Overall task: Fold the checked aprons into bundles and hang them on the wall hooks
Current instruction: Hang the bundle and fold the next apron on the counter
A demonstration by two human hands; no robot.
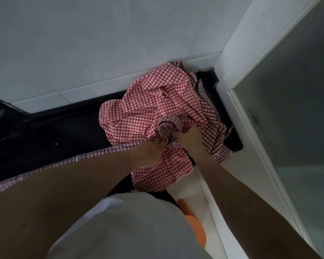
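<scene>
A heap of red-and-white checked aprons [157, 101] lies crumpled on a black counter [64, 131] against the white wall. A darker purple-checked apron [211, 116] lies mixed in at the right, and a bunched fold of it sits between my hands. A long purple-checked strap [45, 168] runs from that bunch leftward over my left forearm. My left hand [150, 152] grips the checked cloth at the front of the heap. My right hand [189, 136] closes on the same bunch, right beside it. No wall hooks are in view.
A white tiled wall [101, 43] rises behind the counter. A white door frame and frosted panel [288, 109] stand at the right. Below are my light shirt and an orange object [195, 227] on the pale floor.
</scene>
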